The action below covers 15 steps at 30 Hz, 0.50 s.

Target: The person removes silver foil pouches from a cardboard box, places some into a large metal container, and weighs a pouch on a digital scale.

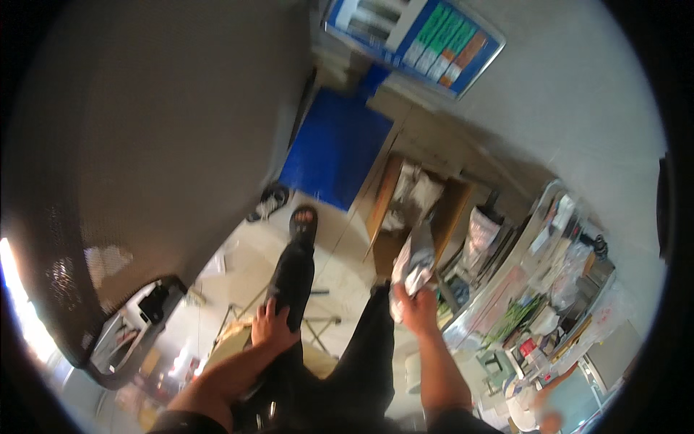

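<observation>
My right hand [421,309] grips a crumpled grey-white piece [414,262], cloth or thin wrapping; which of the two I cannot tell. It hangs just short of an open brown box [385,194] on the floor. Inside the box lies crumpled whitish material [416,192]. Resting on my dark-trousered left leg [293,278] is my left hand [273,325], its fingers apart and nothing in them. I sit on a low folding seat [318,362] with thin legs.
A blue panel [336,148] stands ahead, below a framed wall board [419,43]. At right is a cluttered table [506,289] with bags, greens and small goods. A large dark-grey surface [166,130] fills the left. Another person [524,405] is at lower right.
</observation>
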Motion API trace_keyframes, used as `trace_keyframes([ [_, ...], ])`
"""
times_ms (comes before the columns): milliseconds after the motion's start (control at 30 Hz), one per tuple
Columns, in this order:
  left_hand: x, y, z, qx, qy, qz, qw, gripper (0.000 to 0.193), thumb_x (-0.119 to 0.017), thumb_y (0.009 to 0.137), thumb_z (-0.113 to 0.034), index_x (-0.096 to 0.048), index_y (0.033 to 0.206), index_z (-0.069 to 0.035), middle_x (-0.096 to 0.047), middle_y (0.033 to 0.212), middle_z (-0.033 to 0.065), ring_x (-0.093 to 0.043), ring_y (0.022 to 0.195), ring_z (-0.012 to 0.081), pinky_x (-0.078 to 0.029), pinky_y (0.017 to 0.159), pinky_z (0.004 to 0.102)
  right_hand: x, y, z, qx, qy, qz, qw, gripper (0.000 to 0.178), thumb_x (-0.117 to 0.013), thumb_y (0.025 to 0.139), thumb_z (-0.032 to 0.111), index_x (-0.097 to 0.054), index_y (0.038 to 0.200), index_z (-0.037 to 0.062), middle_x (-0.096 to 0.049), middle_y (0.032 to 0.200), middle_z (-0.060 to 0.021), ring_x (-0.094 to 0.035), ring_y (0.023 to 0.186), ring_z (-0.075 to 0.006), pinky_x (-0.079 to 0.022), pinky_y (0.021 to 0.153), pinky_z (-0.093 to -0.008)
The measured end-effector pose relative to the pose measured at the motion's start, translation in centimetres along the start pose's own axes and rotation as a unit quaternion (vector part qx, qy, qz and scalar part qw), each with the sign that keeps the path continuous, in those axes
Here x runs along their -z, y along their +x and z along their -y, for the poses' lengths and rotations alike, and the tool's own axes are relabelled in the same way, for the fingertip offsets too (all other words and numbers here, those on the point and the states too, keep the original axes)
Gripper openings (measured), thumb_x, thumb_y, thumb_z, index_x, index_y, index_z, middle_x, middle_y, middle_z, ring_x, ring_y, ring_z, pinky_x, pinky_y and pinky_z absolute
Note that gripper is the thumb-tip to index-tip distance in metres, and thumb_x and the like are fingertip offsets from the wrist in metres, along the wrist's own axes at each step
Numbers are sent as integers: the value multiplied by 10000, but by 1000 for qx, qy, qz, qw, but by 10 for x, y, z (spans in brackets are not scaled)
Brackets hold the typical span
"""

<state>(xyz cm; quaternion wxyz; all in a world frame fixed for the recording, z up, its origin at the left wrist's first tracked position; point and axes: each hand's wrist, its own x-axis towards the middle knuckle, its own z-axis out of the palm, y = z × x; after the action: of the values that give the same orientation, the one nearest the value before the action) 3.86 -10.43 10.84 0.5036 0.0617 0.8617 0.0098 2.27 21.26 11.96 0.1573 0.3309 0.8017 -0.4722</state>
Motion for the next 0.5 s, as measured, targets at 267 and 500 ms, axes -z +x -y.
trace_keyframes([
  [267,-8,2,4,17,-4,48,999,637,-659,697,-471,-553,1246,-165,-321,1440,145,-343,1252,377,-380,979,492,-69,96,40,-78,91,27,992,525,-666,852,391,-475,566,-7,-439,474,-81,-452,462,-176,-343,466,-403],
  [500,-10,8,13,17,4,57,998,669,-658,695,-503,-551,1266,-171,-322,1443,134,-307,1280,360,-344,1012,490,-200,244,-7,-159,112,133,972,416,-637,874,388,-567,904,-22,-581,820,-146,-543,749,-205,-420,650,-393],
])
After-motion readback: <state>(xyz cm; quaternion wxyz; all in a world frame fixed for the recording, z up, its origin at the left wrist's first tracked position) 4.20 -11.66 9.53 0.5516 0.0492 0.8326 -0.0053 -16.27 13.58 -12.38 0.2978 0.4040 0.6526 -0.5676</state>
